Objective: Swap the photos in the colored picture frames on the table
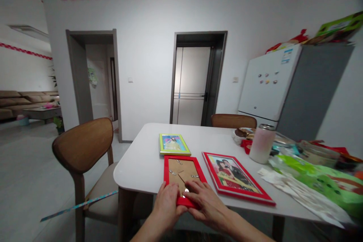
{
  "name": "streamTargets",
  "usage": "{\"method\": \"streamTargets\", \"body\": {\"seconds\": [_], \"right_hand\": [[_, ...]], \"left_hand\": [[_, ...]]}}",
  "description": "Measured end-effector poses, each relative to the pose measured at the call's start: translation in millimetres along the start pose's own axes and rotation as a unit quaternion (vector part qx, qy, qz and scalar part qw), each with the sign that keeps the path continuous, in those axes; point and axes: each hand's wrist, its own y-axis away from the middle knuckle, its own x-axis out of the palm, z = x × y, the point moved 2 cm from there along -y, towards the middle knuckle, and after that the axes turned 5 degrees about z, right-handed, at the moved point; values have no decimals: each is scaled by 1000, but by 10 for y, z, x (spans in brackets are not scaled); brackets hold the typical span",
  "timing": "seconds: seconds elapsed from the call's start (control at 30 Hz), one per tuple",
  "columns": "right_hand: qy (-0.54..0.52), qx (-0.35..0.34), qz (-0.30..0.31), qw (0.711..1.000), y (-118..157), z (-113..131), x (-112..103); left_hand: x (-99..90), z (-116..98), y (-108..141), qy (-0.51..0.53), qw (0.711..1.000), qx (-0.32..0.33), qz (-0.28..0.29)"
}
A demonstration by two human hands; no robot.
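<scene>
A red picture frame (202, 176) lies back side up at the near edge of the table, showing its brown backing board (184, 168) and small metal clips. My left hand (167, 201) is closed on the frame's near left corner, its thumb along the near rim. My right hand (207, 201) grips the near right corner, with its fingertips on the backing by the near clip. Beyond it lies a smaller yellow-green picture frame (185, 148) with a photo face up. On the right is a larger red picture frame (246, 193), its photo of two people facing up.
A pink and white tumbler (262, 144) stands on the white table (136, 159) at right, near a green plastic bag (320, 185), white cloth-like material (300, 193) and bowls. Wooden chairs stand at the left (85, 143) and far side (234, 121). A fridge (266, 83) is behind.
</scene>
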Motion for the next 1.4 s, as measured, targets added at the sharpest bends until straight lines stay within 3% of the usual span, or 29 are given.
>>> {"method": "streamTargets", "body": {"seconds": [0.23, 0.53, 0.77, 0.83, 0.97, 1.13, 1.27, 1.4], "right_hand": [[-51, -17, -9, 999, 18, -27, -63], [-38, 44, -22, 998, -809, -227, 189], [-39, 14, -43, 998, -890, -214, 312], [-52, 58, -55, 995, -909, -282, 304], [-70, 209, -94, 971, -1021, -522, 283], [-85, 302, -114, 943, -1158, -732, 332], [-108, 324, -136, 930, -1173, -745, 322], [-146, 273, -161, 937, -1032, -730, 175]], "left_hand": [[3, -2, 18, 10, 1000, 6, -2], [47, 43, 53, 36, 999, 8, -2], [5, 49, 92, 68, 998, 12, -4], [-6, 39, 113, 71, 998, 2, 1], [-3, -2, 150, 71, 997, -5, 16], [-7, -26, 202, 60, 997, -12, 39], [-67, -29, 220, 39, 997, -19, 58], [-27, -120, 137, -1, 993, -23, 113]]}}
